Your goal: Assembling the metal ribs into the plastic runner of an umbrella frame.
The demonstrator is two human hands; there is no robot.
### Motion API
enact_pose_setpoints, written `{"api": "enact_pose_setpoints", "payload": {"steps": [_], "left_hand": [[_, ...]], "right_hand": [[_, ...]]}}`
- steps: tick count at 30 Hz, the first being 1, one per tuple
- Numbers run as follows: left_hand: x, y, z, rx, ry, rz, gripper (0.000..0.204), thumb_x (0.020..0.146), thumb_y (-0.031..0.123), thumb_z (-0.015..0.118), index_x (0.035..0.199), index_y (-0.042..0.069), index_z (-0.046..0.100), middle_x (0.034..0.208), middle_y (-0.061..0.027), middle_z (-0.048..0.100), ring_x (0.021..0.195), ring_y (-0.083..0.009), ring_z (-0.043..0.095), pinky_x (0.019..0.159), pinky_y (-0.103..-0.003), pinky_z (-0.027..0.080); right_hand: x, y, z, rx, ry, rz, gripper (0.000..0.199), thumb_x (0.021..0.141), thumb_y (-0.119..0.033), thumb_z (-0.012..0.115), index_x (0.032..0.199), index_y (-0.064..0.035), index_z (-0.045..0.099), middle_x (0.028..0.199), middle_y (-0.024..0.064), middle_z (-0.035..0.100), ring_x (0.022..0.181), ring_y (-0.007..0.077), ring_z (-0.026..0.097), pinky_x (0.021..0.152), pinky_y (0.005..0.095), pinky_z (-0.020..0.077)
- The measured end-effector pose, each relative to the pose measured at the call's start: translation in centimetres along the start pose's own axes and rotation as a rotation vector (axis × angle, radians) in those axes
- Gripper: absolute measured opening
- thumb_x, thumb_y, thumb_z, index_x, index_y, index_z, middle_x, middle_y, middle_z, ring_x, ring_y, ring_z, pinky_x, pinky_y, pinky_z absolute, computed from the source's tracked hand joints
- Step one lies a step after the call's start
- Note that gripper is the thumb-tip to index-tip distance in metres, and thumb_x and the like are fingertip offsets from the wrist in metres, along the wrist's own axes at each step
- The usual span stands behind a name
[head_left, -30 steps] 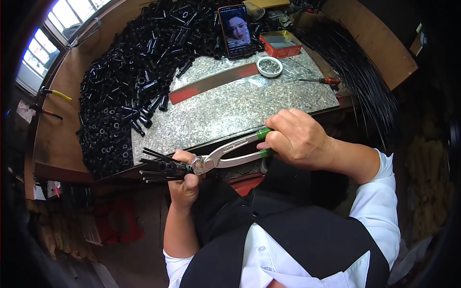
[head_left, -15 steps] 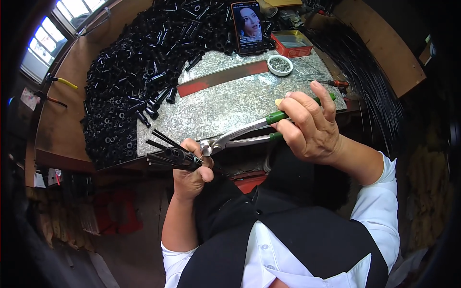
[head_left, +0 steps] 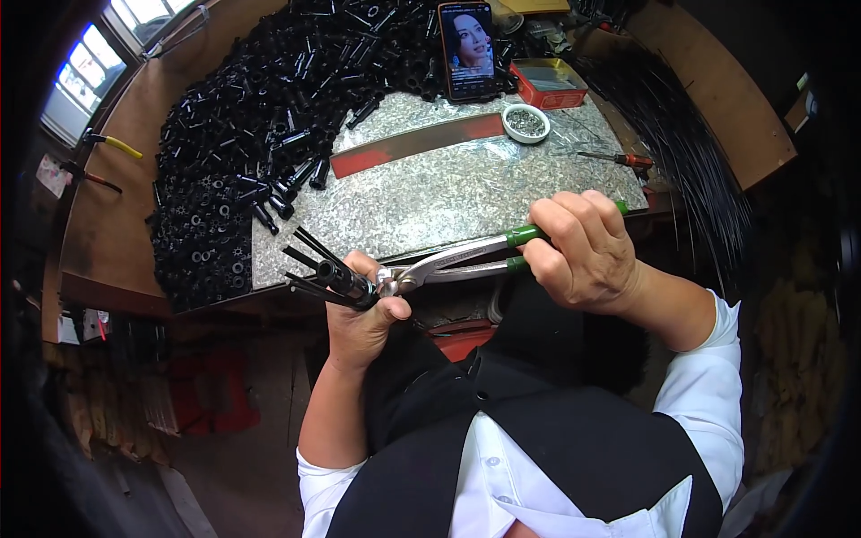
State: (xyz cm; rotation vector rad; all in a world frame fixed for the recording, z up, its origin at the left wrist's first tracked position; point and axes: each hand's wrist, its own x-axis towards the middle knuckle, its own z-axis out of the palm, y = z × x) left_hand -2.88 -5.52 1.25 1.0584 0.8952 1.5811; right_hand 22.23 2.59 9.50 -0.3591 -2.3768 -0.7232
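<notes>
My left hand (head_left: 360, 327) is closed round a black umbrella frame (head_left: 345, 282), a tube-like hub with several thin black ribs sticking out to the left. In my right hand (head_left: 587, 251) is a pair of nippers (head_left: 457, 255) with green handles, my fingers wrapped round both grips. Their metal jaws meet the right end of the hub beside my left thumb. What lies between the jaws is too small to make out.
Black plastic parts (head_left: 260, 117) are heaped across the bench's left and back. A phone (head_left: 468, 54) stands behind a flat strip (head_left: 417, 143), a white bowl (head_left: 526, 124) of small metal bits and a red tin (head_left: 547, 82). A screwdriver (head_left: 628, 160) and long black rods (head_left: 686, 134) lie at right.
My right hand has squeezed the nippers' handles closer together, its raised fingers now curled down round them. The jaws have come in against the hub.
</notes>
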Motion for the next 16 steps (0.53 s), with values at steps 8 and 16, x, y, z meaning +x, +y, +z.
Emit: {"api": "enact_pose_setpoints", "payload": {"steps": [8, 16], "left_hand": [[0.1, 0.0, 0.2, 0.005, 0.017, -0.006, 0.048, 0.065, 0.030, 0.087, 0.081, 0.009, 0.047, 0.077, 0.0047, 0.047, 0.066, -0.0047, 0.044, 0.060, -0.019, 0.036], [-0.3, -0.9, -0.7, 0.115, -0.133, 0.224, 0.050, 0.076, 0.038, 0.077, 0.094, 0.007, 0.043, 0.079, -0.0028, 0.046, 0.063, -0.0085, 0.049, 0.051, -0.023, 0.043]], "right_hand": [[0.1, -0.1, -0.1, 0.020, -0.011, 0.020, 0.024, 0.077, -0.014, 0.065, 0.091, -0.0055, 0.046, 0.091, 0.0122, 0.058, 0.078, 0.0251, 0.058, 0.071, 0.0359, 0.0451], [-1.9, 0.3, 0.0, 1.319, -0.784, 0.494, 0.033, 0.081, -0.024, 0.073, 0.085, -0.0049, 0.047, 0.070, 0.0092, 0.056, 0.060, 0.0263, 0.057, 0.053, 0.0357, 0.0434]]}}
